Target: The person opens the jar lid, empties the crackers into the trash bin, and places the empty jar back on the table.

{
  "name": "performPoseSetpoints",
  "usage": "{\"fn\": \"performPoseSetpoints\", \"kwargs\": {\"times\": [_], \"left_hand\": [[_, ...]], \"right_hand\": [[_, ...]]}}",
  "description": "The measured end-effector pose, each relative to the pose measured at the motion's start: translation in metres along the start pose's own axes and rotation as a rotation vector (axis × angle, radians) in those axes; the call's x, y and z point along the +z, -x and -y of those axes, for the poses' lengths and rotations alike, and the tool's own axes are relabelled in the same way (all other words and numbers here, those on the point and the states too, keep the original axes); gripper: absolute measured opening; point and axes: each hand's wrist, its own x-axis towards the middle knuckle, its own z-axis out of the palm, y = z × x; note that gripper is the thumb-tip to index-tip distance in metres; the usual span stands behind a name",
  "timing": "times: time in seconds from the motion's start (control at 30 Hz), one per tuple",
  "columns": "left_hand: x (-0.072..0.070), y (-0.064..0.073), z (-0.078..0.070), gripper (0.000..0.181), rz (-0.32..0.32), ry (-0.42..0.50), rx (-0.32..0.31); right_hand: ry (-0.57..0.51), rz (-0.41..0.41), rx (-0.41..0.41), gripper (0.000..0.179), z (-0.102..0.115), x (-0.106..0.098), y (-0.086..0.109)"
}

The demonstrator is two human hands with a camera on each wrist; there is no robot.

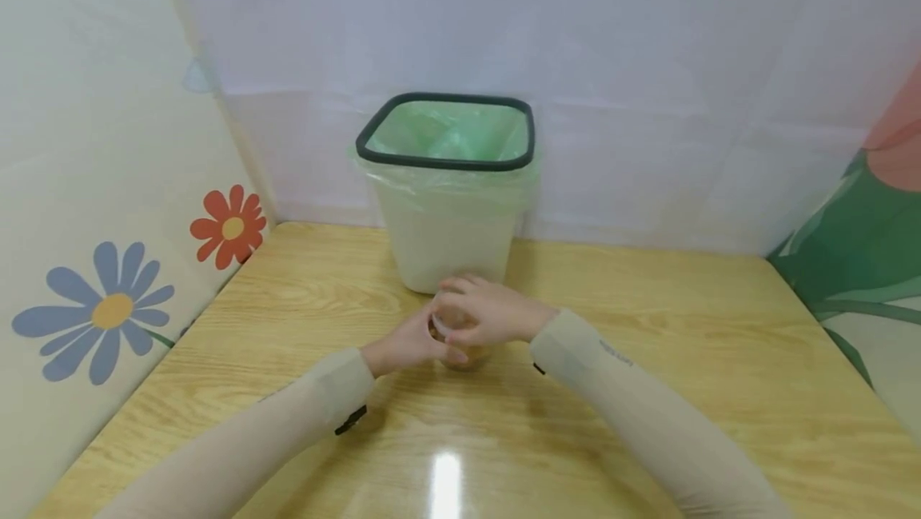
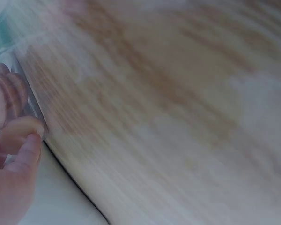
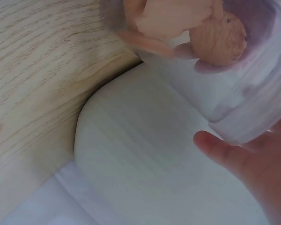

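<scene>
Jar: small clear jar [image 1: 460,343] with brownish round pieces inside stood on the worktop [image 1: 647,391], just near of the bin [image 1: 446,207], between both hands.
Left hand: left hand [image 1: 406,343] came in from the left, fingers curled round the jar's side.
Right hand: right hand [image 1: 489,313] sat over the top, fingers [image 3: 215,147] clasped on the rim or lid; which of the two could not be told.
Bin: white, green liner, black rim, open, at the far middle of the worktop.
Risk, slip: jar wall looked smooth; a twist against a loose grip would likely spin the jar rather than the top.
Risk, spill: a sudden give could tip it and scatter the pieces.
Risk, knock: the bin was close; a jerk forward could nudge it.
</scene>
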Motion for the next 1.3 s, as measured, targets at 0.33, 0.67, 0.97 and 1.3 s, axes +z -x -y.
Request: {"fn": "performPoseSetpoints", "kwargs": {"times": [0.33, 0.67, 0.97, 1.3], "left_hand": [[-0.0002, 0.0005, 0.0000, 0.104, -0.015, 0.002, -0.003], [-0.0006, 0.0011, -0.0014, 0.098, -0.015, -0.012, -0.018], [0.0008, -0.0002, -0.0002, 0.094, -0.011, -0.023, 0.001], [0.0009, 0.0004, -0.0025, 0.097, -0.004, -0.030, 0.024]], "right_hand": [[0.059, -0.005, 0.045, 0.058, 0.0006, 0.0018, 0.0000], [0.040, -0.019, 0.042, 0.048, 0.0024, -0.0008, 0.0002], [-0.016, -0.045, -0.032, 0.049, -0.0046, 0.0005, 0.0013], [-0.035, -0.012, -0.079, 0.054, -0.0039, -0.0060, 0.0038]]}}
